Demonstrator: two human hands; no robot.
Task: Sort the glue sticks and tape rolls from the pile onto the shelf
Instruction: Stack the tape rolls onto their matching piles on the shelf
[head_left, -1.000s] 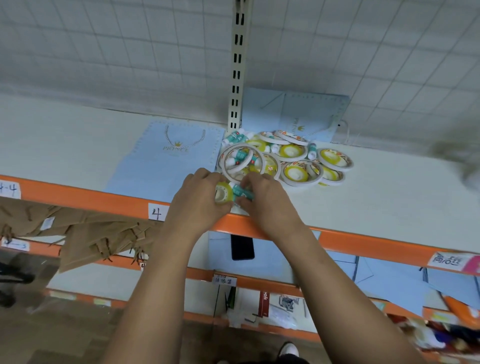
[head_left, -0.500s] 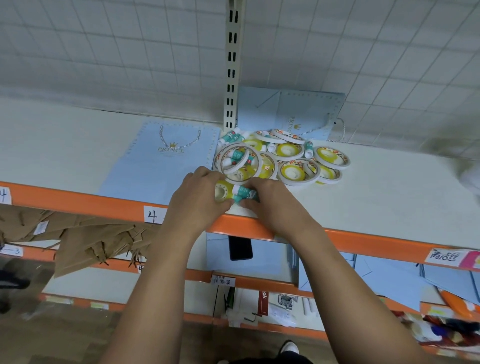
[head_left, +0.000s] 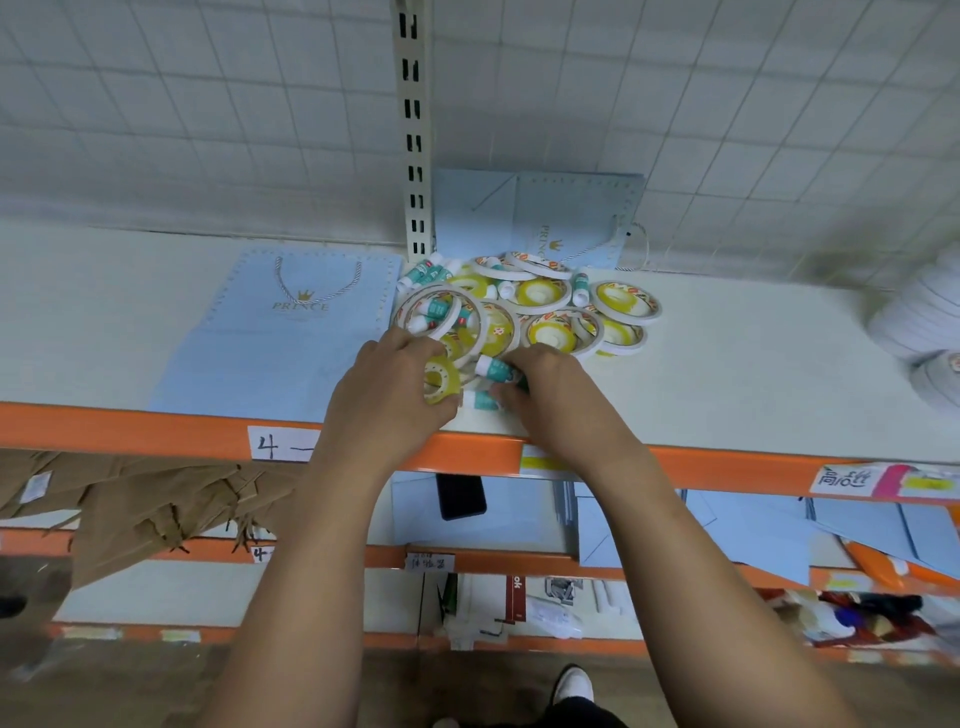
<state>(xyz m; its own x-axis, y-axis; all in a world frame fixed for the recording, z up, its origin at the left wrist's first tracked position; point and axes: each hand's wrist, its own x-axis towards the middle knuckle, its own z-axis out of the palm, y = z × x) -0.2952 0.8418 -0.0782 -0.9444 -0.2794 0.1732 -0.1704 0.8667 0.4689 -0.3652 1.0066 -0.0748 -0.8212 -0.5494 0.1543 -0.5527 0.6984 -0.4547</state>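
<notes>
Left hand (head_left: 389, 400) curls round a small yellow tape roll (head_left: 440, 383); right hand (head_left: 563, 402) pinches a teal-and-white glue stick (head_left: 496, 368) (mixed pile (head_left: 537, 299) just behind). Best lifted clear separately, kinds kept apart.

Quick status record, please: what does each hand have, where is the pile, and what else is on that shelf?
left hand: grips a small yellow tape roll near the shelf's front edge
right hand: pinches a teal-and-white glue stick, close beside the left hand
pile: yellow-and-white tape rolls and glue sticks mixed together, just behind both hands
shelf: white shelf board with an orange front beam
other: flat light-blue paper bag left of the pile; second light-blue bag leaning on the wall behind it
</notes>
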